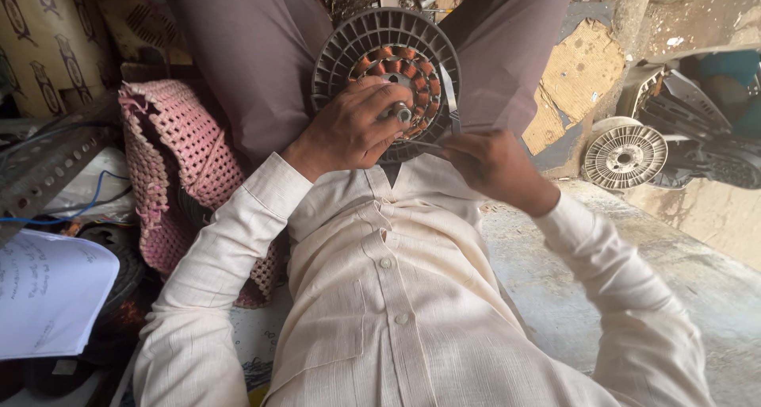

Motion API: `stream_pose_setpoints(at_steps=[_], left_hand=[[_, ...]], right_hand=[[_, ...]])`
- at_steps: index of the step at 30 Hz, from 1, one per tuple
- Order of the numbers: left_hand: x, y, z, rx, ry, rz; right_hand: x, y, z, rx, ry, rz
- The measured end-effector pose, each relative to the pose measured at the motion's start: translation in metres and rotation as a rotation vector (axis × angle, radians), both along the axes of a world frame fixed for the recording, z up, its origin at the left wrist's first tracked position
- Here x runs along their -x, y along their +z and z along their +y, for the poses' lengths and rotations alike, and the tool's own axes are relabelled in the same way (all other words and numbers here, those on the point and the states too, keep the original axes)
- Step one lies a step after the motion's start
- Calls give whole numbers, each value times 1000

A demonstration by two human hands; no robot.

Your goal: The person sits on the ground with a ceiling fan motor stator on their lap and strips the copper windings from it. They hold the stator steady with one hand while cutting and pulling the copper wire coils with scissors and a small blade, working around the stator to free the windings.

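Note:
A round grey finned motor housing (372, 38) with a ring of copper windings (411, 66) rests between my knees on my lap. My left hand (349, 129) lies across its lower part, fingers closed around the metal shaft at the centre. My right hand (491, 165) is at the housing's lower right edge, pinching a thin flat strip (449, 98) that runs up across the windings. Cream shirt sleeves cover both arms.
A pink crocheted cushion (182, 161) lies at my left, with papers (47, 292) and wires beyond it. A second finned motor part (625, 155) stands at the right by a concrete ledge (682, 264). Cardboard scraps (583, 74) lie behind my right knee.

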State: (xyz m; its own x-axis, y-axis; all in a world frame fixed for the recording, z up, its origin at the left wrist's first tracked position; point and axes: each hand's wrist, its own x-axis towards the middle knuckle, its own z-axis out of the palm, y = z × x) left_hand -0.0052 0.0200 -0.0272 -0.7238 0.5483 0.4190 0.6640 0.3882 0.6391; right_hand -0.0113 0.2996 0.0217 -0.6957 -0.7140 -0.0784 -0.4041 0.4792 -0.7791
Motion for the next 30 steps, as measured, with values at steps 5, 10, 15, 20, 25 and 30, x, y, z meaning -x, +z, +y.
stream_pose_setpoints(at_steps=[5,10,15,20,25,30], left_hand=[[-1,-3,1,8,-4,20],[0,3,-4,3,-56,-34],[0,6,-3,2,-44,-25],[-1,7,-3,11,-27,-26],[-1,6,-4,-17,-34,-32],[-2,4,-6,-16,-33,-11]], right_hand=[[-18,7,8,-6,-128,-39],[-33,7,10,-76,-209,2],[-64,3,-4,-206,-256,82],[-85,2,-29,-223,-385,-42],[-86,20,-45,-211,-414,-72],[-80,30,-52,-83,-442,-97]])
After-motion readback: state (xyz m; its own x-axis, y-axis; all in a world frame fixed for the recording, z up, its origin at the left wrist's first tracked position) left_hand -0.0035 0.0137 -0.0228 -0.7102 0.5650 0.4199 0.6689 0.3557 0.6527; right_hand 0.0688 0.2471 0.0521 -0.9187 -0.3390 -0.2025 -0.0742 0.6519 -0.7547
